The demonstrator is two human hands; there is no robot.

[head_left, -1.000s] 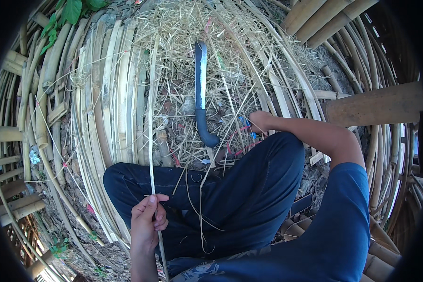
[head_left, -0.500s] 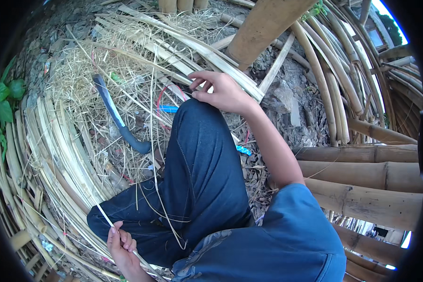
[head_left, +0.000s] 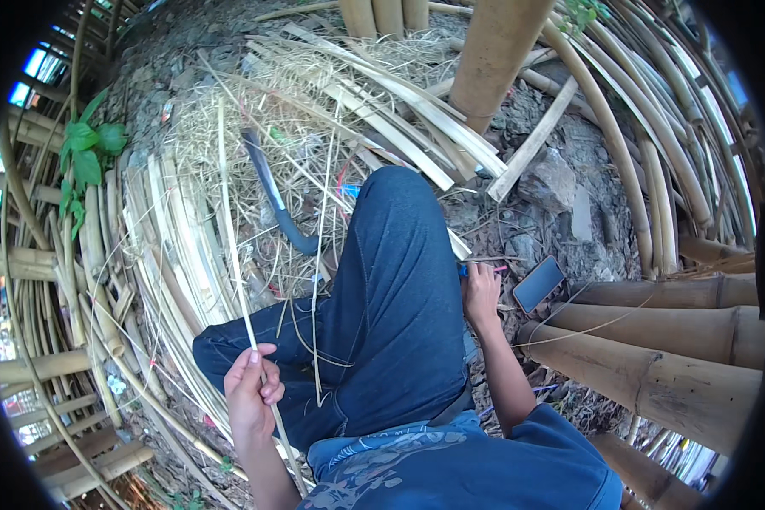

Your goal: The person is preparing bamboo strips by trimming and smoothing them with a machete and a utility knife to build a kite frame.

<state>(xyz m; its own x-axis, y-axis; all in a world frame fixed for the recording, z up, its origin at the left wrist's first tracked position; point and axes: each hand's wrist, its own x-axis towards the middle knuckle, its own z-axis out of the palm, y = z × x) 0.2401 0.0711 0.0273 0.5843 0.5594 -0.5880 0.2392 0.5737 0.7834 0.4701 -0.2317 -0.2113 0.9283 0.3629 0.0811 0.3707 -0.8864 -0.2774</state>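
Note:
My left hand (head_left: 251, 387) pinches a long thin bamboo strip (head_left: 232, 229) in front of my bent leg. The strip slants up over the split bamboo and runs back past my wrist. Down beside my right thigh, my right hand (head_left: 483, 297) reaches to the ground with its fingers curled. Something blue shows at its fingertips and a pink tip sticks out beside them; the fingers mostly hide what they hold. A curved machete (head_left: 265, 178) with a dark handle lies on the shavings beyond my leg.
Bamboo shavings (head_left: 204, 127) and split bamboo slats (head_left: 399, 110) cover the ground ahead. More pale strips (head_left: 174, 229) lie at left. A phone (head_left: 538, 284) rests right of my right hand, near thick bamboo poles (head_left: 654, 331). A bamboo post (head_left: 493, 68) stands ahead.
My right hand has left my knee and gone down to the ground by my thigh. My left hand has lifted the strip, which now points more upright. The view has shifted left.

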